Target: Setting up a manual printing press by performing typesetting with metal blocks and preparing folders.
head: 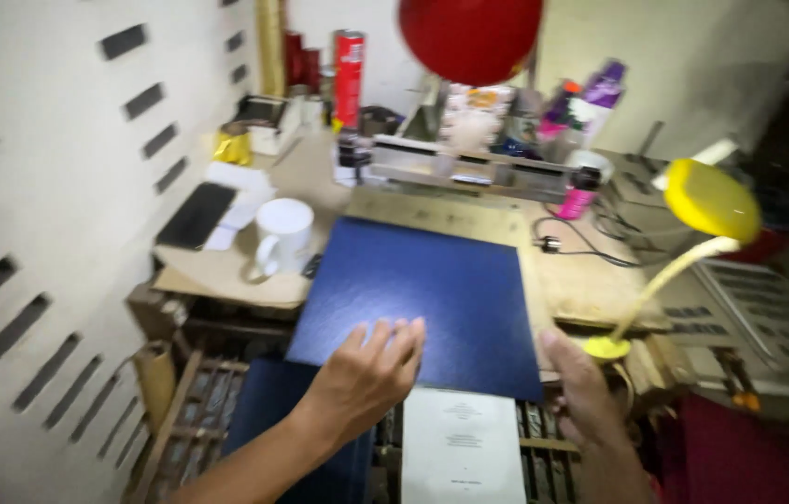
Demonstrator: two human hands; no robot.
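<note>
Fingers (401, 338) of both hands on blue sheet (422, 294).

Two hands: left hand (365, 373) flat on the sheet, right hand (579, 383) at its edge. One dark blue sheet (422, 294) on the counter (572, 285). One white mug (282, 235). One yellow desk lamp (710, 198). One red can (348, 77). One black phone (197, 215). One white printed paper (462, 446). One red round shape (469, 35) overhead.
</note>
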